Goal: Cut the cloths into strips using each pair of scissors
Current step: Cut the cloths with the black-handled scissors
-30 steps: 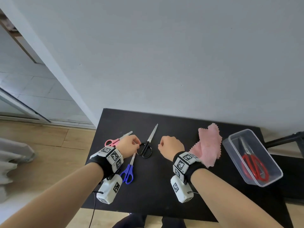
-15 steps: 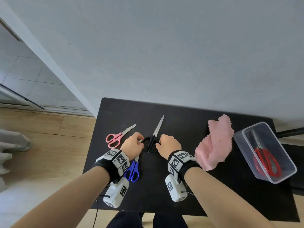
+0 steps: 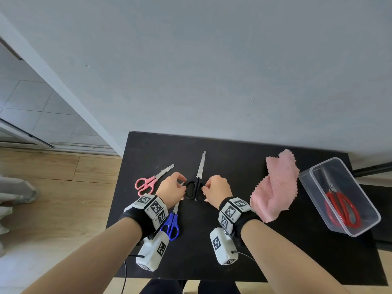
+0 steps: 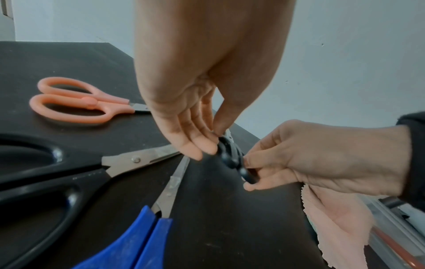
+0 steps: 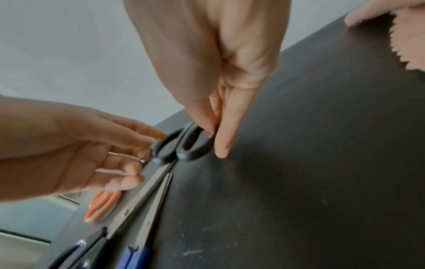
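Black plastic handle loops of the black scissors (image 3: 196, 188) sit between my two hands on the dark surface (image 3: 233, 240), blades closed and pointing toward the wall. My left hand (image 3: 170, 190) has its fingertips (image 4: 207, 147) on the left loop, fingers nearly straight, so that grip looks loose, touching more than clasping. My right hand (image 3: 217, 190) pinches the right loop between thumb and forefinger, a narrow grip closed on the handle.

I can read no brand on any of the scissors; a faint imprint near the pivot of a larger black pair (image 4: 69, 163) in the left wrist view is too blurred to make out. The square black-and-white markers on the wrist bands (image 3: 152, 206) carry patterns, with tiny characters I cannot read.

A clear plastic box (image 3: 369, 225), lidless, stands at the right edge of the surface and holds the red scissors (image 3: 339, 206) alone. The pink cloth (image 3: 275, 187), crumpled with zigzag edges, lies between my right wrist and the box. The pink scissors (image 3: 148, 182) lie left of my left hand; the blue scissors (image 3: 171, 224) lie partly under my left wrist.
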Demonstrator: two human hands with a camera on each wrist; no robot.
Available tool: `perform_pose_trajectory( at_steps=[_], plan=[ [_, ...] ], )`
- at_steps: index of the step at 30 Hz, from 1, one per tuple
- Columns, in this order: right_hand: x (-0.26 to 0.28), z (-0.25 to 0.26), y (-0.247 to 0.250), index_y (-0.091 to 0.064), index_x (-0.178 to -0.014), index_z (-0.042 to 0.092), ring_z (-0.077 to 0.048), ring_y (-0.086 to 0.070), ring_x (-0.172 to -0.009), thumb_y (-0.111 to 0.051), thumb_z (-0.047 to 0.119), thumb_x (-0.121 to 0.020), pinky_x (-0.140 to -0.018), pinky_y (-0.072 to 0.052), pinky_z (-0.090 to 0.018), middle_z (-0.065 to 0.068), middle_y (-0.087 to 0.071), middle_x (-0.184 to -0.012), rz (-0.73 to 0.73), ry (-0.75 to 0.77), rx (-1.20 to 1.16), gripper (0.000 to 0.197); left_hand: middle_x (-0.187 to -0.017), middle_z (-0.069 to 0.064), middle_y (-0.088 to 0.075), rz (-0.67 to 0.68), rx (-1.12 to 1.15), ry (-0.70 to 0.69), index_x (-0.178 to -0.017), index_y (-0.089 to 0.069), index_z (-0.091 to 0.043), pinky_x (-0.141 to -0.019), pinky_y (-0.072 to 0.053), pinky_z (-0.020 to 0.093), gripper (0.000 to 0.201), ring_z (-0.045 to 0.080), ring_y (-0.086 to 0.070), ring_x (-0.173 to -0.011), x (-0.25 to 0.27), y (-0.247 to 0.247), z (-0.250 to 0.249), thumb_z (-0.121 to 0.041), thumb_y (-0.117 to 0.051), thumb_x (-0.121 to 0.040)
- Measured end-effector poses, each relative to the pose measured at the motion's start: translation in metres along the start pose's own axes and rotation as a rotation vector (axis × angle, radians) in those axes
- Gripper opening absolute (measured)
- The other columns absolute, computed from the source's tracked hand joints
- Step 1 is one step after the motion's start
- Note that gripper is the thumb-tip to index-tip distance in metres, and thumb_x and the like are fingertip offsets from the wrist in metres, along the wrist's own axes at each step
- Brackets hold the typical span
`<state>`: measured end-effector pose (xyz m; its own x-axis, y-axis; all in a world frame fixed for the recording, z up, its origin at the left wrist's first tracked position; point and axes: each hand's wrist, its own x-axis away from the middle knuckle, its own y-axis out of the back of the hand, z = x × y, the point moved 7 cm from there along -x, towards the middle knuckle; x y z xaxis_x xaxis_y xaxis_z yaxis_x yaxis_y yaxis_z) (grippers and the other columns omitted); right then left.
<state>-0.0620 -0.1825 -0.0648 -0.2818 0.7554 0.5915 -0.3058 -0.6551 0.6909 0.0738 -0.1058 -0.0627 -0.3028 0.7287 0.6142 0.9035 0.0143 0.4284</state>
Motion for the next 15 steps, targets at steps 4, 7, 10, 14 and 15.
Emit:
perform_pose_trajectory(
  at_steps=[4,7,10,14,15],
  plan=[
    [0.012,-0.003,0.019,-0.067,-0.079,-0.001,-0.033,-0.069,-0.078,-0.058,0.014,-0.088,-0.076,-0.057,-0.043,-0.016,-0.070,-0.079,-0.092,0.047,-0.027,0.019,-0.069,-0.004,-0.059,-0.015,0.013,-0.049,-0.100,-0.065,-0.014,-0.066,-0.049,0.025,0.019,0.012,-0.057,-0.065,0.007,0.003,-0.019,-0.030,-0.062,-0.090],
    [0.025,-0.001,0.039,-0.067,-0.083,0.003,-0.030,-0.069,-0.083,-0.058,0.016,-0.089,-0.080,-0.055,-0.042,-0.013,-0.072,-0.080,-0.154,0.095,-0.039,0.018,-0.075,0.004,-0.063,0.073,0.171,-0.046,-0.095,-0.062,-0.013,-0.065,-0.052,0.028,0.016,0.015,-0.057,-0.064,0.013,-0.005,-0.035,-0.027,-0.064,-0.090],
    [0.036,-0.003,0.061,-0.065,-0.083,0.010,-0.023,-0.070,-0.077,-0.060,0.018,-0.089,-0.079,-0.055,-0.040,-0.005,-0.072,-0.074,-0.207,0.130,-0.130,0.011,-0.081,0.008,-0.066,0.100,0.296,-0.077,-0.097,-0.064,-0.006,-0.065,-0.052,0.026,0.013,0.016,-0.060,-0.065,0.020,-0.007,-0.057,-0.017,-0.059,-0.093],
    [0.048,-0.012,0.091,-0.064,-0.083,0.013,-0.017,-0.066,-0.063,-0.071,0.018,-0.084,-0.069,-0.059,-0.033,-0.001,-0.066,-0.068,-0.230,0.165,-0.433,0.009,-0.072,0.004,-0.067,0.103,0.436,-0.090,-0.098,-0.066,-0.007,-0.070,-0.056,0.030,0.012,0.010,-0.065,-0.058,0.028,-0.009,-0.080,-0.015,-0.059,-0.093],
    [0.051,-0.014,0.099,-0.065,-0.085,0.011,-0.016,-0.065,-0.063,-0.072,0.016,-0.083,-0.066,-0.060,-0.029,-0.003,-0.066,-0.069,-0.220,0.172,-0.511,0.009,-0.071,0.003,-0.068,0.115,0.472,-0.095,-0.098,-0.066,-0.008,-0.073,-0.056,0.032,0.012,0.011,-0.067,-0.059,0.030,-0.010,-0.086,-0.016,-0.060,-0.093]
  ],
)
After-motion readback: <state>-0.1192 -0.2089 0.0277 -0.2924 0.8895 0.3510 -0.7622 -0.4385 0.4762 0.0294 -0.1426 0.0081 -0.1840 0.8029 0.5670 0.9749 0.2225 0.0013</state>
